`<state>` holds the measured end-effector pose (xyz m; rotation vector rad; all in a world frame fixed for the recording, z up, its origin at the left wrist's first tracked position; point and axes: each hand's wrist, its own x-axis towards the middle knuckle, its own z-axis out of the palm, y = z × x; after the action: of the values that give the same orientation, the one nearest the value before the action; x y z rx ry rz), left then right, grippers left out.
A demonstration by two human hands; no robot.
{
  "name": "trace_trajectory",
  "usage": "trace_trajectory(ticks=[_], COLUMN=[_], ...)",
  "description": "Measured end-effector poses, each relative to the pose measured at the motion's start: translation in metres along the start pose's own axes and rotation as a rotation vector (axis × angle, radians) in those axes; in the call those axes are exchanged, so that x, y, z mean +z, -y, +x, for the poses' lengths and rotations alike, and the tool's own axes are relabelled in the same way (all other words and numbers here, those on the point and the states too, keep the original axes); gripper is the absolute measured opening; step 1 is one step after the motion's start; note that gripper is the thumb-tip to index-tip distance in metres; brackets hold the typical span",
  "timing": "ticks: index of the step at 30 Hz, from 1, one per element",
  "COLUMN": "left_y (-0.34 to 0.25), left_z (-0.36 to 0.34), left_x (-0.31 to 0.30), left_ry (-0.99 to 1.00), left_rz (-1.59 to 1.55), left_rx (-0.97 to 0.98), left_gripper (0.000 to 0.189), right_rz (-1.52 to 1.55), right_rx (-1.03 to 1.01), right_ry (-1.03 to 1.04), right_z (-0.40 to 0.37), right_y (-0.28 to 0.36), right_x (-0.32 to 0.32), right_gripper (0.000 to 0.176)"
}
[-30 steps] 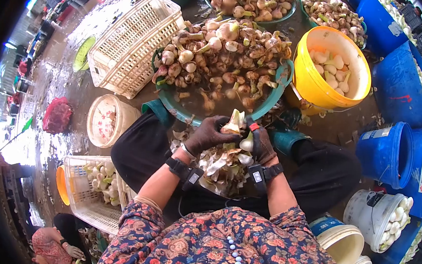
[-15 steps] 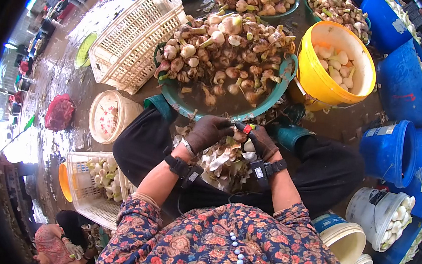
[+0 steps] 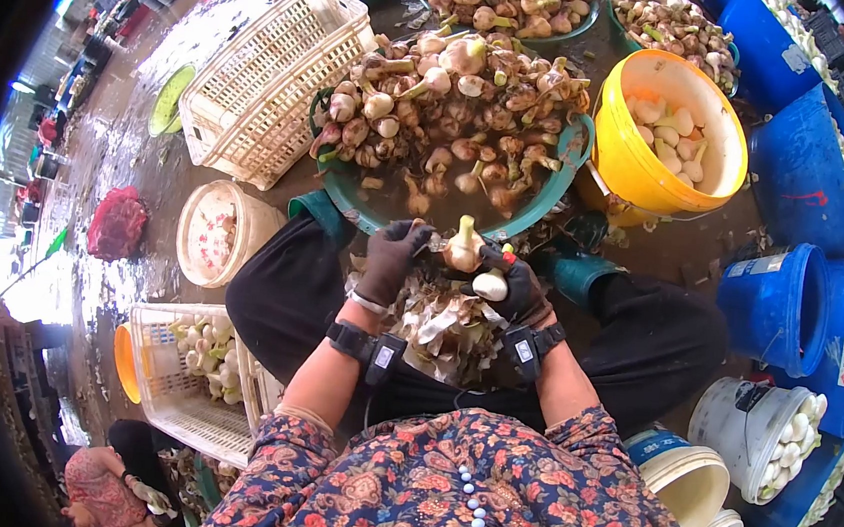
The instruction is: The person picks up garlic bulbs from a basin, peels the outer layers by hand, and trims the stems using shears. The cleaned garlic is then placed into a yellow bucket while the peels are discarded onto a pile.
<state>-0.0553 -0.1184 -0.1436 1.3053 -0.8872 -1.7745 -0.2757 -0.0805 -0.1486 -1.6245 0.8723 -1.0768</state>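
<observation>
My right hand (image 3: 515, 290), in a dark glove with red and yellow at a fingertip, is closed on garlic. One brownish unpeeled bulb (image 3: 464, 247) stands stem up by its fingers, and a smooth white bulb (image 3: 489, 286) sits below it. My left hand (image 3: 391, 259), also gloved, has its fingers pinched on a bit of loose skin (image 3: 436, 242) beside the brownish bulb. Both hands are at the near rim of a green basin (image 3: 371, 217) of muddy water and unpeeled garlic (image 3: 457, 96). Under them lies a pile of papery skins (image 3: 446, 328).
A yellow bucket (image 3: 625, 141) with white bulbs stands right of the basin. White crates (image 3: 257, 79) and a pale bucket (image 3: 229, 232) are at the left. Blue buckets (image 3: 765, 304) and a white bucket of bulbs (image 3: 734, 431) line the right. Another person (image 3: 106, 487) is at lower left.
My hands have moved apart, my left one to the left. The brownish bulb now shows upright between them, and the white bulb in my right hand is in fuller view.
</observation>
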Motion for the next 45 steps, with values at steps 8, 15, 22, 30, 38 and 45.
trace_trajectory(ticks=[8,15,22,30,38,45], left_y=[-0.016,-0.037,-0.027,-0.033,-0.031,-0.043], left_z=[-0.023,-0.040,-0.032,-0.029,-0.026,-0.024], left_x=[0.043,0.050,0.035,0.030,0.041,0.027], left_ry=[0.035,0.165,0.243,0.277,-0.101,0.188], left_rz=[0.544,0.786,0.873,0.495,0.765,0.858], left_rx=[0.370,0.468,0.355,0.181,0.650,0.245], left_gripper=[0.055,0.041,0.045,0.047,0.068,0.030], right_rz=[1.063,-0.025,-0.285,-0.315,0.047,0.234], right_rx=[0.686,0.450,0.371,0.038,0.233,0.532], right_ry=[-0.157,-0.273,-0.086,-0.090,0.004,0.208], right_z=[0.016,0.018,0.018,0.001,-0.007,0.008], right_y=[-0.003,0.007,0.011,-0.038,-0.016,-0.025], right_x=[0.015,0.013,0.004,-0.002,0.003,-0.005], right_gripper=[0.032,0.026,0.021,0.037,0.081,0.055])
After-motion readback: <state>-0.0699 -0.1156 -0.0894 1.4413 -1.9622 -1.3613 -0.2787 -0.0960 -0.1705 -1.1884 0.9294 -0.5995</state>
